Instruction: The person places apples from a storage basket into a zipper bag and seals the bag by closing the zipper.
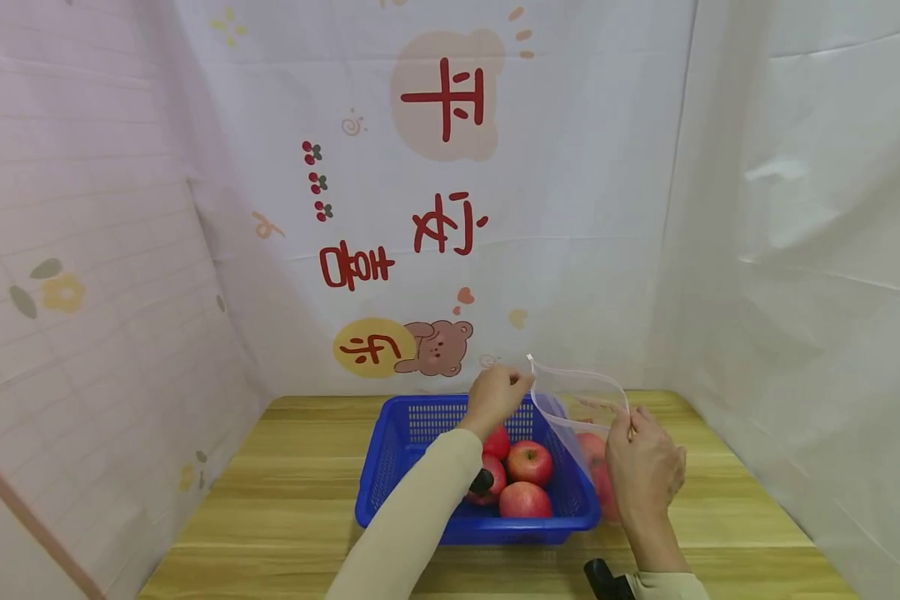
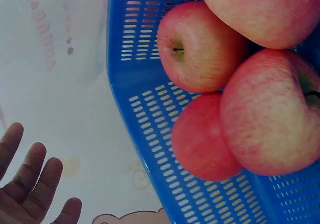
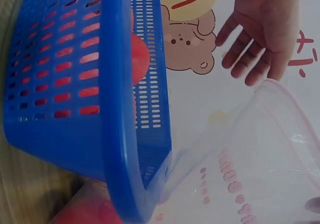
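A clear zip bag (image 1: 577,382) with pink lettering spreads its mouth wide between my two hands at the basket's right side. My left hand (image 1: 498,398) pinches one end of the bag's rim; its other fingers fan out loosely in the right wrist view. On the opposite side, my right hand (image 1: 647,458) grips the rim between thumb and fingers. Red apples (image 1: 594,450) show through the bag's lower part, beside the basket. Several more apples (image 1: 528,462) lie in the blue plastic basket (image 1: 401,417), under my left forearm.
The basket stands on a wood-grain table (image 1: 285,483). White printed cloth (image 1: 585,208) hangs behind the table and along both sides. Its perforated wall (image 3: 60,64) and rim come close to the bag in the right wrist view.
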The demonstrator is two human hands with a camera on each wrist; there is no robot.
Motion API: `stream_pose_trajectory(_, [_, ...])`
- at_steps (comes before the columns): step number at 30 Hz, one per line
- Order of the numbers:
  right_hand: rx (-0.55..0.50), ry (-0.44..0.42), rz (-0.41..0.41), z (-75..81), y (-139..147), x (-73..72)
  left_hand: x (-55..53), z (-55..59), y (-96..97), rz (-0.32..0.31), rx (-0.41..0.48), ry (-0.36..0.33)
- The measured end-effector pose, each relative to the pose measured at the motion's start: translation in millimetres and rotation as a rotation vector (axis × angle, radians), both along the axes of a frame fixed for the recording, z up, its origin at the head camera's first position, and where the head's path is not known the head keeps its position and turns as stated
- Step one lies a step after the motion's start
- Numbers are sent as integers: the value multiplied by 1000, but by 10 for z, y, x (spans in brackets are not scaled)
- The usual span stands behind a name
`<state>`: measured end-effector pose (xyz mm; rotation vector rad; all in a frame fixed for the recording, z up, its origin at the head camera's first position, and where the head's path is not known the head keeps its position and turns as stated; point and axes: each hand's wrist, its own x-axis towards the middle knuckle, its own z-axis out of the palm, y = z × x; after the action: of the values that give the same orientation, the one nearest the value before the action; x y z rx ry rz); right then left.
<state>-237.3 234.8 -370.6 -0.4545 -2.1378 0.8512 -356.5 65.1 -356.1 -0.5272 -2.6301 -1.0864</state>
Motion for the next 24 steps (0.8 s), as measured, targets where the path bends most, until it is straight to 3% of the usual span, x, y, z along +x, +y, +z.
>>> stream_pose_trajectory(9, [-20, -25, -1, -15, 12, 8, 20, -104, -248, 0, 59, -8])
stream_pose_trajectory(24, [-49, -35, 32, -50, 1, 5, 75, -308, -587, 37, 161, -138])
